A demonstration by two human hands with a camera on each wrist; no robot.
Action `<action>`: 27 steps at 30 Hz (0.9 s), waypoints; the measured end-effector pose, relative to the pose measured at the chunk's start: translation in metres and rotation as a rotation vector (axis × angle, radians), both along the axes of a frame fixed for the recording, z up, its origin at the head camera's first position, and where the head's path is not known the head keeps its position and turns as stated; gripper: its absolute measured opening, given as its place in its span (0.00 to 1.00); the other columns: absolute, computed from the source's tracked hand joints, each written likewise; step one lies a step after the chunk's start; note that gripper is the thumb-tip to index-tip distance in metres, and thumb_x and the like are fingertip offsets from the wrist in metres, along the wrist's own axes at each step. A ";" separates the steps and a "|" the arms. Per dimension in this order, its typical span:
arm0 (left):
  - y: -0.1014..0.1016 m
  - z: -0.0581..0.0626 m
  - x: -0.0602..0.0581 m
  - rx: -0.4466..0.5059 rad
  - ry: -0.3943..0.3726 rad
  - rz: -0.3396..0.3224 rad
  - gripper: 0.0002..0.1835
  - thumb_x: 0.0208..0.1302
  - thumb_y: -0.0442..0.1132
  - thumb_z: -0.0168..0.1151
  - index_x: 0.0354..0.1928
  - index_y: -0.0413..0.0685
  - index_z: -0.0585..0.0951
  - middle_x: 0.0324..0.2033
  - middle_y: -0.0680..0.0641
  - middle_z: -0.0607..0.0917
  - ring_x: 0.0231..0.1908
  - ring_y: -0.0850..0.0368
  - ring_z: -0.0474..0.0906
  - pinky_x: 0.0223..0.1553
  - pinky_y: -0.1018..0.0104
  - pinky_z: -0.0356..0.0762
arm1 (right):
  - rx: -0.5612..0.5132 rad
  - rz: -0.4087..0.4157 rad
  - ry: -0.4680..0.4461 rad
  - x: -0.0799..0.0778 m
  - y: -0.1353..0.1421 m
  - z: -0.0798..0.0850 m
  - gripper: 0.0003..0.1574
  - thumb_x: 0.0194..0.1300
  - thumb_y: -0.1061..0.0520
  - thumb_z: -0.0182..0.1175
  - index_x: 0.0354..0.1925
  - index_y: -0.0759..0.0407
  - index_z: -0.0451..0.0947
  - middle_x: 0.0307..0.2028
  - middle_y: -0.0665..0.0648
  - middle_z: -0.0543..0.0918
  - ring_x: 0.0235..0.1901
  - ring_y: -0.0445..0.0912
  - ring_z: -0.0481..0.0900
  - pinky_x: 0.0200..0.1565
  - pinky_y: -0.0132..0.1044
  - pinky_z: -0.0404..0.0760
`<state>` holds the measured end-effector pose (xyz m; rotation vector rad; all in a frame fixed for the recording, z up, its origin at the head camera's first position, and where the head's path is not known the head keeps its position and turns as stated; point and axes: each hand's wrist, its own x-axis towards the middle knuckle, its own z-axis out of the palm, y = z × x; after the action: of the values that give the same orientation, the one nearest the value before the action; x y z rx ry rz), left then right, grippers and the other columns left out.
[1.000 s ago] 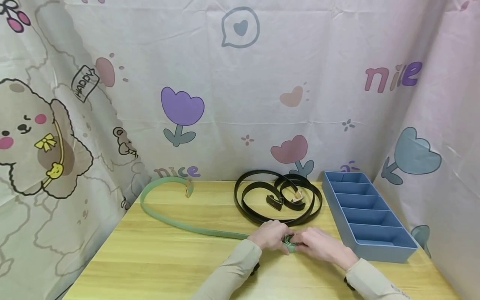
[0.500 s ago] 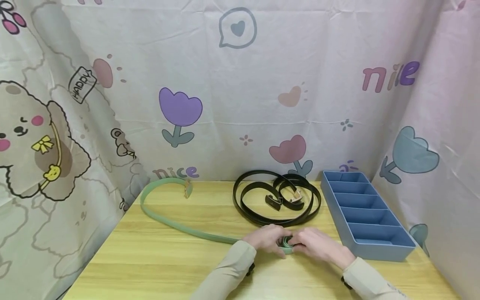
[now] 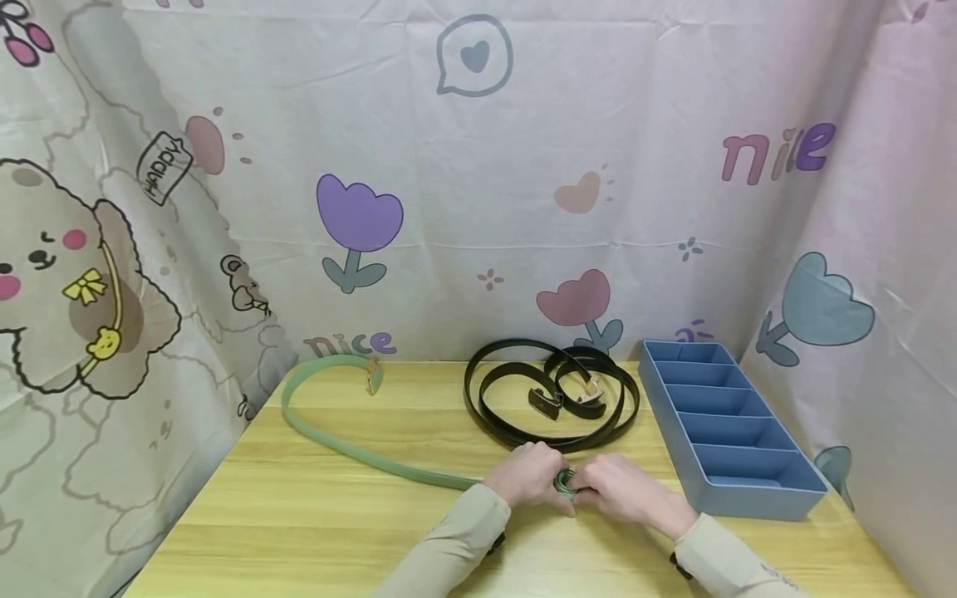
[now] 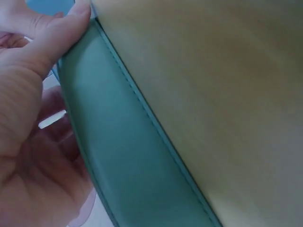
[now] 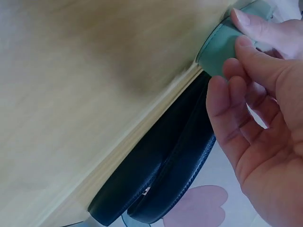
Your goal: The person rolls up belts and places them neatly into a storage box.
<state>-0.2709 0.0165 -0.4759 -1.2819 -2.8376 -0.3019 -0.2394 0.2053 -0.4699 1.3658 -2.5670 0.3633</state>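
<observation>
**Both hands close on a rolled green belt**

From my remote seat, I see the green belt (image 3: 374, 459) at the near middle of the wooden table (image 3: 299, 531), one end wound into a small coil (image 3: 564, 488) between the person's two hands. The left hand (image 3: 532, 475) grasps the belt from the left side of the coil; my left wrist view shows the flat, stitched strap passing between thumb and fingers. The right hand (image 3: 620, 486) holds the coil from the other side, and in my right wrist view its thumb and forefinger pinch the green roll while the other fingers curl loosely beside it.

The unrolled length sweeps left across the tabletop, then bends back in a wide curve to its metal buckle (image 3: 375, 379) near the far edge. Just beyond the hands I see black belts (image 3: 571, 444) lying in overlapping loops, with a dark buckle (image 3: 544, 404) and a gold-toned buckle (image 3: 592, 390) among them. To the right of the loops sits a blue tray (image 3: 766, 502), divided into a row of compartments. A pale printed cloth (image 3: 478, 166) hangs behind everything.
</observation>
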 end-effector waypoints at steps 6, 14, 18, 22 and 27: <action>-0.006 0.004 -0.002 0.010 -0.132 -0.115 0.16 0.48 0.46 0.78 0.38 0.59 0.81 0.26 0.63 0.79 0.27 0.71 0.70 0.28 0.79 0.66 | 0.045 0.001 -0.029 -0.003 0.002 0.003 0.13 0.56 0.55 0.69 0.21 0.46 0.75 0.23 0.38 0.75 0.24 0.29 0.65 0.27 0.23 0.67; -0.004 0.009 0.000 -0.067 -0.038 -0.001 0.18 0.42 0.57 0.78 0.33 0.63 0.83 0.22 0.65 0.79 0.21 0.70 0.68 0.24 0.75 0.66 | 0.057 -0.038 -0.032 -0.001 -0.009 0.000 0.14 0.58 0.54 0.68 0.22 0.44 0.73 0.22 0.38 0.72 0.23 0.29 0.63 0.26 0.23 0.66; -0.005 0.008 0.000 -0.066 0.000 0.011 0.18 0.40 0.60 0.78 0.29 0.63 0.81 0.20 0.65 0.77 0.19 0.70 0.66 0.21 0.74 0.64 | 0.045 -0.034 -0.061 -0.002 -0.013 0.001 0.17 0.58 0.54 0.68 0.19 0.48 0.71 0.18 0.42 0.68 0.21 0.30 0.59 0.24 0.23 0.61; -0.010 0.007 -0.003 -0.052 -0.048 -0.067 0.17 0.44 0.53 0.79 0.34 0.61 0.81 0.23 0.64 0.77 0.24 0.70 0.68 0.25 0.77 0.64 | 0.037 -0.008 -0.079 -0.004 -0.012 0.003 0.16 0.57 0.55 0.68 0.19 0.49 0.73 0.17 0.44 0.71 0.21 0.30 0.59 0.24 0.23 0.62; -0.018 0.008 -0.006 -0.037 -0.133 -0.113 0.20 0.45 0.43 0.79 0.41 0.61 0.82 0.27 0.63 0.79 0.27 0.70 0.70 0.29 0.79 0.66 | 0.059 -0.015 -0.087 -0.004 -0.013 0.004 0.11 0.58 0.56 0.68 0.23 0.45 0.77 0.23 0.41 0.77 0.24 0.29 0.67 0.28 0.25 0.70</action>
<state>-0.2766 -0.0016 -0.4675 -1.4874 -2.8969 -0.3511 -0.2431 0.1927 -0.4661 1.3790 -2.6771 0.3546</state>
